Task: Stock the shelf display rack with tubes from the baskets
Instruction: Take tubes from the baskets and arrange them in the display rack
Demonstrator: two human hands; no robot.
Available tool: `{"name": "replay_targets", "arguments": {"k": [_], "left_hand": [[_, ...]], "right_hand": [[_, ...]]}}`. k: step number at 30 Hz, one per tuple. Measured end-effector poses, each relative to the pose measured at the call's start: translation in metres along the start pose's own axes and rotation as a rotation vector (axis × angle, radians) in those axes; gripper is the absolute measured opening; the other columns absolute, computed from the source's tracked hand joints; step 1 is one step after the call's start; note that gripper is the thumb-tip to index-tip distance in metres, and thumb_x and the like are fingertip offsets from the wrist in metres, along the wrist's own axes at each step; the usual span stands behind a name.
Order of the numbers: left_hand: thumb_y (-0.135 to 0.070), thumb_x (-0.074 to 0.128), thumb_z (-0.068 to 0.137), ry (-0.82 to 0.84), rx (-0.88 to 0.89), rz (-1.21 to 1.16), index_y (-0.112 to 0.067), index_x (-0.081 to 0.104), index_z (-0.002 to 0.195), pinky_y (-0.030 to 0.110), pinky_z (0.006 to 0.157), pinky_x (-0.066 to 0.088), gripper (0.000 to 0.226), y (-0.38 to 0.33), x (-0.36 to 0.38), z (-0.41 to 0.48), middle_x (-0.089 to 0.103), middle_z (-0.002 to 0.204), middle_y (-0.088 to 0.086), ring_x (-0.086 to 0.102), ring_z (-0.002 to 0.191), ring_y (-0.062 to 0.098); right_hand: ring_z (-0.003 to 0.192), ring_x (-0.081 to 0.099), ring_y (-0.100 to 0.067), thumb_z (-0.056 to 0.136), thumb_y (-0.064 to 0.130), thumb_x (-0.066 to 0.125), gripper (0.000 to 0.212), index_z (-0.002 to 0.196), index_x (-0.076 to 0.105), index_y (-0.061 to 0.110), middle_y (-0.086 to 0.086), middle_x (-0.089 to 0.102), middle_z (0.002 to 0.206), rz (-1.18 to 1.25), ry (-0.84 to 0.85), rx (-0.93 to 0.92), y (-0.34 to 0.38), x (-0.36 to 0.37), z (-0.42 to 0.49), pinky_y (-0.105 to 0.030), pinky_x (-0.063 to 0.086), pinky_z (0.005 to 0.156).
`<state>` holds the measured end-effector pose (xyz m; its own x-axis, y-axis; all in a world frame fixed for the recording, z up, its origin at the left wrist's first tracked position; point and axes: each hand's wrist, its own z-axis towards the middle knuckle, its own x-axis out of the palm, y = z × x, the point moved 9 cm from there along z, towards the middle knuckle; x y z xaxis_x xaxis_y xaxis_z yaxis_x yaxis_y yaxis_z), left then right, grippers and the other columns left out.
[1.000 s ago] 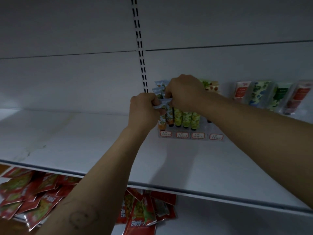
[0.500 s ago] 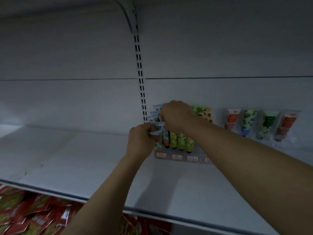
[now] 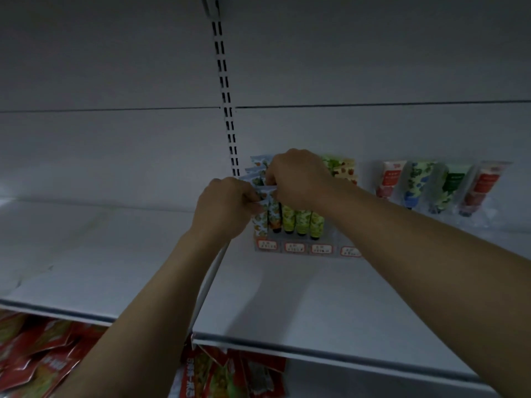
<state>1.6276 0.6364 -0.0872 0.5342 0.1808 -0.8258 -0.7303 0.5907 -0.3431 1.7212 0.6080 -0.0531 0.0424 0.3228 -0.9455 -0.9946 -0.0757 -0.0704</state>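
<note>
Where white metal shelf [image 3: 287, 297] meets pale back wall: clear plastic display rack with red price labels [image 3: 304, 248], green tubes [image 3: 301, 222] upright inside. Left hand [image 3: 224, 208] and right hand [image 3: 298, 179], fingers curled, both pinch pale-blue fruit-printed tube [image 3: 270, 196] at rack's left end. Red foil packets [image 3: 43, 363] lie below rack.

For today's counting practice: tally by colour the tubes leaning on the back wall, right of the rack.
red tubes: 2
blue-patterned tube: 1
green tube: 1
Total: 4
</note>
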Motion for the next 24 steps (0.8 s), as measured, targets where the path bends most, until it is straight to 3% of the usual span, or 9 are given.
{"name": "replay_targets", "arguments": {"k": [3, 7, 12, 18, 24], "left_hand": [[-0.025, 0.070, 0.083, -0.090, 0.082, 0.063, -0.021, 0.076, 0.091, 0.034, 0.082, 0.043, 0.010, -0.009, -0.008, -0.004, 0.073, 0.092, 0.003, 0.062, 0.094, 0.027], [-0.022, 0.067, 0.068, -0.202, 0.203, 0.095, -0.020, 0.075, 0.072, 0.033, 0.073, 0.024, 0.009, -0.012, -0.012, -0.009, 0.067, 0.068, 0.004, 0.054, 0.082, 0.029], [0.003, 0.077, 0.065, -0.147, 0.198, -0.143, -0.008, 0.074, 0.073, 0.034, 0.069, 0.048, 0.015, -0.004, -0.007, -0.006, 0.063, 0.075, 0.014, 0.060, 0.073, 0.031], [0.006, 0.080, 0.063, -0.168, 0.249, -0.182, -0.007, 0.075, 0.070, 0.016, 0.059, 0.034, 0.016, -0.005, -0.012, -0.007, 0.059, 0.070, 0.001, 0.050, 0.064, 0.011], [0.007, 0.080, 0.064, -0.140, 0.266, -0.200, -0.008, 0.074, 0.070, 0.025, 0.067, 0.045, 0.017, -0.001, -0.008, -0.002, 0.065, 0.074, 0.011, 0.060, 0.063, 0.023]], "right_hand": [[0.076, 0.060, -0.025, 0.083, 0.015, 0.065, 0.015, 0.095, 0.073, 0.009, -0.010, 0.069, 0.090, -0.006, 0.005, -0.005, 0.000, -0.001, 0.001, -0.030, 0.049, 0.068], [0.068, 0.052, -0.022, 0.082, 0.014, 0.065, 0.015, 0.093, 0.072, 0.007, -0.011, 0.068, 0.088, 0.003, 0.003, -0.022, 0.001, -0.003, 0.001, -0.032, 0.049, 0.066], [0.077, 0.060, -0.024, 0.083, 0.014, 0.064, 0.018, 0.097, 0.073, 0.007, -0.011, 0.070, 0.092, 0.007, 0.024, -0.024, 0.001, 0.001, 0.003, -0.028, 0.045, 0.062], [0.079, 0.062, -0.025, 0.082, 0.012, 0.064, 0.017, 0.096, 0.073, 0.007, -0.010, 0.070, 0.092, 0.000, 0.011, -0.034, 0.001, 0.005, 0.004, -0.028, 0.046, 0.064], [0.075, 0.061, -0.026, 0.081, 0.009, 0.062, 0.015, 0.090, 0.073, 0.007, -0.011, 0.068, 0.085, -0.011, 0.013, -0.056, 0.001, 0.007, 0.005, -0.027, 0.044, 0.060]]}}
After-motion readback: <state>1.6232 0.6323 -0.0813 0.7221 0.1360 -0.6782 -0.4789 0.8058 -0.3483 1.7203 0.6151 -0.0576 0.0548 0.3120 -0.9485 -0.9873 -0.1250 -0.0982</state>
